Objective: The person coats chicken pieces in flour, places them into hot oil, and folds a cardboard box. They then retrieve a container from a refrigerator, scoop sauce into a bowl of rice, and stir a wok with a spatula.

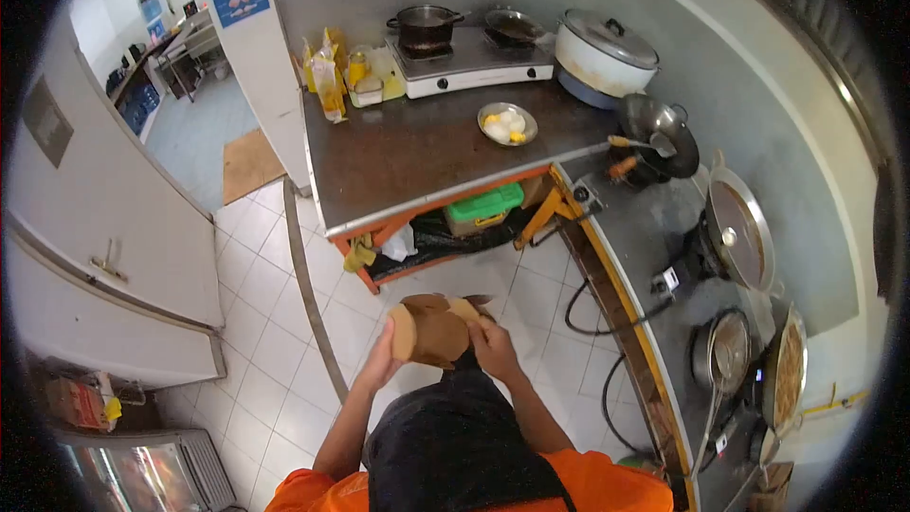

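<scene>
In front of my body I hold a brown cardboard piece (434, 334) with lighter tan, rounded ends, perhaps a folded food box. My left hand (380, 361) grips its left end, with the thumb along the edge. My right hand (495, 351) has its fingers closed on the right end, near a lighter tan flap. The cardboard is above the tiled floor, apart from the counter. Its inside and underside cannot be made out.
Ahead, a brown counter (408, 156) carries a gas stove (474, 76), a metal bowl (507, 124) of white and yellow food, and a large lidded pot (607, 52). Along the right side, another counter holds a wok (659, 137) and several pans. A door (114, 218) stands left.
</scene>
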Demonstrator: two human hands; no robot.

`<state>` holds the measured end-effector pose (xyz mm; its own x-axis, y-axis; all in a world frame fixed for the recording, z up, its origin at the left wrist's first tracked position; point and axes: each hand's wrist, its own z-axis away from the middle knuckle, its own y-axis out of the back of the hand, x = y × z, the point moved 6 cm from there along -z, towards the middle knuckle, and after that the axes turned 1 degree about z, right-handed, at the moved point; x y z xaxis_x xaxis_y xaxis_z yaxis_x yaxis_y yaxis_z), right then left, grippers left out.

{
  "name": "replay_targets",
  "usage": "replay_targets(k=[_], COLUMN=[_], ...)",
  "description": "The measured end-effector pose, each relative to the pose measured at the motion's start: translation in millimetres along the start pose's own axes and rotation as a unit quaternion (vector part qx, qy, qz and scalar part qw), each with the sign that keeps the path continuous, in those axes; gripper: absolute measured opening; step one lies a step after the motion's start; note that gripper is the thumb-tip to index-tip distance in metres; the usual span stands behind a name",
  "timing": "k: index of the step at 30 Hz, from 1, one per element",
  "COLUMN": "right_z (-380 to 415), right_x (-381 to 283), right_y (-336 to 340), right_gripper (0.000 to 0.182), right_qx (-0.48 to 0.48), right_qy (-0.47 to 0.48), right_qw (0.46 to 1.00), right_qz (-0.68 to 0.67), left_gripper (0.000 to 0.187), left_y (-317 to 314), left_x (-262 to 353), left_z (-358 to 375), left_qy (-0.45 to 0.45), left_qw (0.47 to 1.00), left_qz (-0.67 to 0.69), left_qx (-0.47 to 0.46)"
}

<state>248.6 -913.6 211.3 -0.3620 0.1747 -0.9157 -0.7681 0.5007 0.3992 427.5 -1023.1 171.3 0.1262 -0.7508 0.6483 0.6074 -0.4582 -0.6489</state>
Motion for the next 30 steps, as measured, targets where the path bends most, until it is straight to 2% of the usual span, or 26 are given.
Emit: replay_targets(k=[2, 3, 4, 7, 9, 10, 12, 14, 15, 16, 18, 19, 20, 21, 22, 23, 24, 25, 27, 28, 29, 30], right_z=[-46, -72, -95, -178, -233, -262, -330, -403, -440, -479, -545, -577, -617, -651, -676, -697, -713, -721, -727, -728, -724, -715], right_x=[-7, -12, -16, -23, -26, -16, -2, 7, 9, 8, -6, 4, 26, 44, 56, 75, 87, 84, 88, 83, 71, 56], right_y=[0, 4, 6, 9, 6, 2, -5, -14, -17, -20, -23, -29, -37, -47, -56, -63, -69, -72, -76, -78, -76, -72], right_gripper=[0.033, 0.034, 0.034, 0.030, 0.025, 0.025, 0.020, 0.021, 0.022, 0.023, 0.028, 0.028, 0.030, 0.032, 0.032, 0.033, 0.035, 0.035, 0.033, 0.033, 0.029, 0.026], right_qx=[-0.012, -0.018, -0.021, -0.065, -0.049, -0.056, -0.024, 0.010, 0.010, 0.011, 0.026, 0.023, 0.024, 0.025, 0.027, -0.004, -0.037, -0.041, -0.064, -0.074, -0.061, -0.045], right_qy=[-0.019, -0.035, -0.037, -0.038, 0.077, 0.076, 0.156, 0.180, 0.165, 0.149, 0.163, 0.158, 0.146, 0.137, 0.147, 0.105, 0.062, 0.069, 0.002, 0.009, 0.043, 0.075], right_qw=[1.000, 0.999, 0.999, 0.997, 0.992, 0.992, 0.971, 0.957, 0.960, 0.963, 0.948, 0.948, 0.942, 0.935, 0.934, 0.933, 0.928, 0.928, 0.923, 0.921, 0.909, 0.897], right_qz=[0.005, 0.011, 0.009, -0.002, 0.083, 0.083, 0.180, 0.226, 0.225, 0.223, 0.271, 0.274, 0.301, 0.325, 0.323, 0.345, 0.365, 0.365, 0.379, 0.383, 0.409, 0.433], left_gripper=[0.067, 0.066, 0.066, 0.062, 0.066, 0.070, 0.070, 0.061, 0.053, 0.053, 0.044, 0.033, 0.032, 0.031, 0.034, 0.038, 0.038, 0.038, 0.038, 0.039, 0.040, 0.040], left_y=[7, -13, -15, -10, 7, 5, 10, 52, 71, 79, 95, 98, 107, 118, 126, 157, 156, 185, 210, 246, 192, 252], left_x=[3, 25, 32, 64, 81, 99, 128, 144, 149, 156, 164, 172, 173, 169, 167, 142, 139, 108, 52, -1, 29, -63], left_z=[-45, -56, -75, -137, -183, -201, -234, -268, -283, -296, -300, -300, -298, -292, -278, -268, -250, -231, -181, -154, -127, -97], left_qy=[-0.008, -0.033, -0.032, -0.114, -0.107, -0.100, -0.121, -0.114, -0.139, -0.139, -0.140, -0.143, -0.149, -0.157, -0.117, -0.123, -0.095, -0.015, 0.055, 0.093, 0.091, 0.093], left_qw=[0.999, 0.997, 0.997, 0.990, 0.989, 0.986, 0.981, 0.963, 0.941, 0.942, 0.924, 0.914, 0.896, 0.871, 0.801, 0.803, 0.819, 0.821, 0.854, 0.872, 0.838, 0.837], left_qz=[-0.022, -0.007, -0.006, 0.038, -0.003, -0.044, -0.007, -0.054, -0.065, -0.064, -0.161, -0.221, -0.291, -0.361, -0.471, -0.479, -0.443, -0.443, -0.241, -0.196, -0.219, -0.214], left_qx=[0.047, 0.070, 0.074, 0.077, 0.105, 0.125, 0.151, 0.238, 0.301, 0.300, 0.317, 0.310, 0.302, 0.295, 0.351, 0.334, 0.352, 0.359, 0.457, 0.439, 0.492, 0.495])
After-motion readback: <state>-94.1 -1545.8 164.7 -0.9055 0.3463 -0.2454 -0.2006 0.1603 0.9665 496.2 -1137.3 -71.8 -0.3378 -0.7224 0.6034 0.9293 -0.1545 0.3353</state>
